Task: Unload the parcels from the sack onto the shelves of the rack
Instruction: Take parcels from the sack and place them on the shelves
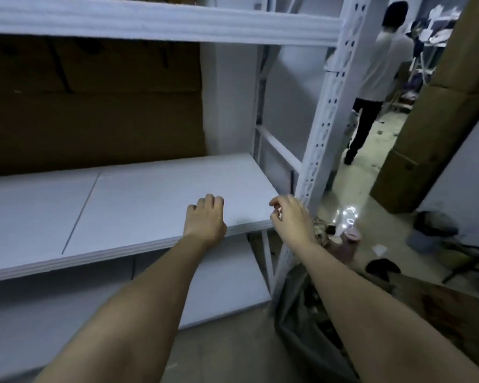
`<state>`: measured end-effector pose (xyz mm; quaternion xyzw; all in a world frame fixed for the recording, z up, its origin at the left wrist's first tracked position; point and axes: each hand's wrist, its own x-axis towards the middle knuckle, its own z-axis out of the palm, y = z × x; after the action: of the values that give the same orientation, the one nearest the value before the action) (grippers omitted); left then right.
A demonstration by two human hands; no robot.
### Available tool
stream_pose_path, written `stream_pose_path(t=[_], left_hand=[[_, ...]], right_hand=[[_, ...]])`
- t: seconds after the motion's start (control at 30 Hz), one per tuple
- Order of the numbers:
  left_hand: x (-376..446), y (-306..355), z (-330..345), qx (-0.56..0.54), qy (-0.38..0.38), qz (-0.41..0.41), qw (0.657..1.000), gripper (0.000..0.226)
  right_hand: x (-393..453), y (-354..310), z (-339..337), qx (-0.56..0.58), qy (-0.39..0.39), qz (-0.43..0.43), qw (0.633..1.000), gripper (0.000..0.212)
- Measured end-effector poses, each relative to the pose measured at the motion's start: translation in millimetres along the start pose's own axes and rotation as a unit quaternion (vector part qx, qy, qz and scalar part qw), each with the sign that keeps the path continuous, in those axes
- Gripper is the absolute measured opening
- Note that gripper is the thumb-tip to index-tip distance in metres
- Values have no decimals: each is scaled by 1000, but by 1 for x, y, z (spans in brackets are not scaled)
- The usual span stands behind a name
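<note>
We are reaching both hands out over the middle shelf [150, 189] of the white rack [327, 128]. Our left hand [205, 219] is hanging just above the shelf board with its fingers curled loosely down, and it is holding nothing. Our right hand [291, 217] is out past the right end of the shelf, close to the rack's post, with its fingers and thumb bent and a little apart. We are not seeing anything between them, though the view there is blurry.

Under our fingers the shelf is looking bare, so we think this is a good spot for parcels. The lower shelf [219, 275] is sitting below our left wrist.

The grey sack [296, 313] is sitting low on the floor, under our right arm and beside the rack's post, so we are not having to reach far. It is too dark inside to pick out any one parcel.

Far past our right fingers, a person [379, 78] is walking away.
</note>
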<state>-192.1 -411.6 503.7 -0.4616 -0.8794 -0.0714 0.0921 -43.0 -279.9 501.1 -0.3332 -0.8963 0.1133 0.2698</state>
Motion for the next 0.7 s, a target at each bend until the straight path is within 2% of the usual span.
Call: stream_pose_path(t=[0.1,0.2,0.27,0.37,0.47,0.57,0.63,0.7], left_hand=[[-2,41,31,17,-89,21,996,43],[4,73,56,8,-187,67,980,51],[13,94,72,-3,-284,106,953,57],[30,125,94,-28,-397,133,907,56],[51,151,118,-49,-451,154,878,51],[71,169,145,-60,-488,158,856,48],[86,179,162,-54,-499,164,849,48],[96,190,177,-51,-508,171,843,45]], right_hand=[[-22,51,6,-7,-72,70,995,25],[-37,100,18,7,-199,161,967,25],[-45,132,25,42,-275,217,936,22],[-50,173,30,48,-341,261,902,15],[-42,205,33,28,-390,294,872,18],[-37,234,43,-5,-434,327,839,13],[-35,251,51,-21,-452,348,821,34],[-39,265,57,-22,-463,372,804,41]])
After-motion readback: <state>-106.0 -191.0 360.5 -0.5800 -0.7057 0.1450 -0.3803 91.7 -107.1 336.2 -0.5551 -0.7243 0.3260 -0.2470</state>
